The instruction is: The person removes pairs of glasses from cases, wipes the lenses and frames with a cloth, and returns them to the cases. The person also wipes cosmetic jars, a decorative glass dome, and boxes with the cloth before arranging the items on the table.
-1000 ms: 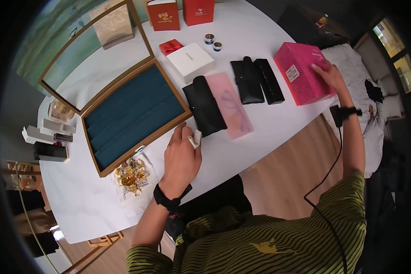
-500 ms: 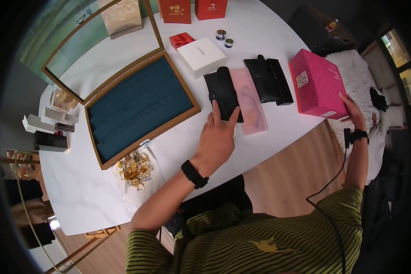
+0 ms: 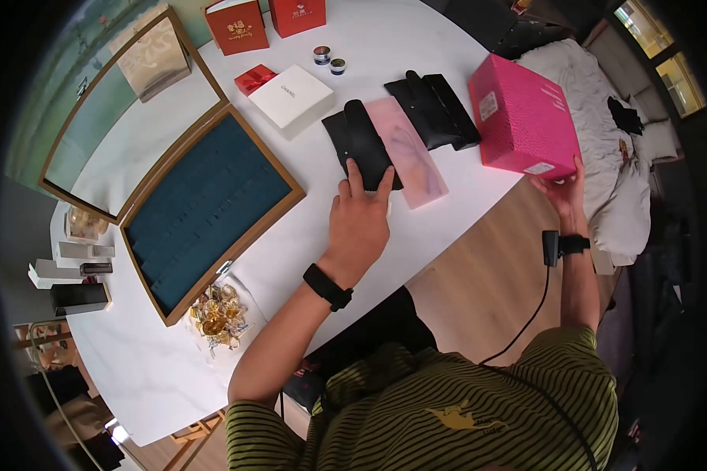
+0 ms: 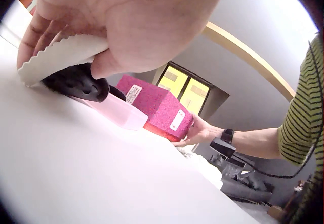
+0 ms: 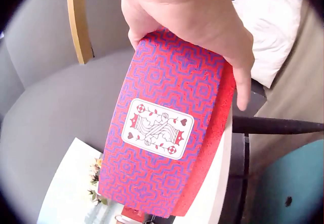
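Observation:
In the head view my left hand (image 3: 357, 231) reaches over the table with its index finger and thumb on the near end of a black snap pouch (image 3: 360, 141). A thin white piece with a zigzag edge (image 4: 63, 57) is tucked under that palm, held between thumb and curled fingers in the left wrist view. My right hand (image 3: 564, 192) grips a big pink patterned box (image 3: 522, 118) at its near end, thumb and fingers spread across the corners. A card-like white label (image 5: 158, 128) shows on this end in the right wrist view. Beside the pouch lies a translucent pink case (image 3: 407, 153).
An open wooden display case (image 3: 212, 204) with dark teal lining stands left, gold jewellery (image 3: 218, 315) at its front corner. Behind the pouches are a white box (image 3: 292, 100), two small round jars and red boxes. Another black pouch (image 3: 420, 110) and slim black box (image 3: 454, 110) lie right.
My left hand has gone from beside the wooden case's corner to the black pouch, which sits farther from the table edge. My right hand has slid down to the pink box's near end.

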The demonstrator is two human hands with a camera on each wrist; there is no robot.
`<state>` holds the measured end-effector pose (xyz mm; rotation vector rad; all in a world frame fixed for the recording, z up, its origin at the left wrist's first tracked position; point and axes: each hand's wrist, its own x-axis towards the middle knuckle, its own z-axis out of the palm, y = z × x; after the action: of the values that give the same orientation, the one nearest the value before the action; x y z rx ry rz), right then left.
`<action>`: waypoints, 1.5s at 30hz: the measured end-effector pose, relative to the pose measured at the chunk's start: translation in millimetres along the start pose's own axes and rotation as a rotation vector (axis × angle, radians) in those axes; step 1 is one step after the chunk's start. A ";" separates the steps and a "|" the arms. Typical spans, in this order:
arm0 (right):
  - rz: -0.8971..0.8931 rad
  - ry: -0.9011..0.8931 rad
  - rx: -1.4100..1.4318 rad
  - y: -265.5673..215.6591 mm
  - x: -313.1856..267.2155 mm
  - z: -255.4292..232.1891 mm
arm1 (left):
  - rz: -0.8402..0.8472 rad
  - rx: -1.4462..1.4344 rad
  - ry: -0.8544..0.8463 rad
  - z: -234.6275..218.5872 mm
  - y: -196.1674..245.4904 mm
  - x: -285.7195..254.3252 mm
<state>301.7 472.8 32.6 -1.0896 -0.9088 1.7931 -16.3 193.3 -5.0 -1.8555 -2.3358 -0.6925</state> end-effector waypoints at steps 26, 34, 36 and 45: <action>0.281 -0.225 -0.045 82.8 -187.5 63.4 | -0.268 -0.579 0.253 -111.5 -56.6 -34.1; 0.326 -0.359 -0.047 96.4 -179.3 111.0 | -0.409 -0.655 0.325 -118.4 -19.9 -124.3; 0.345 -0.376 -0.070 99.2 -177.0 113.3 | -0.451 -0.727 0.338 -108.9 -14.9 -129.9; 0.348 -0.353 -0.100 110.5 -179.0 122.6 | -0.480 -0.672 0.385 -91.3 -15.3 -137.2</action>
<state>208.5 248.0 37.3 -1.0602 -1.0748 2.2997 -13.9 30.8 26.4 -1.1124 -2.4499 -1.8840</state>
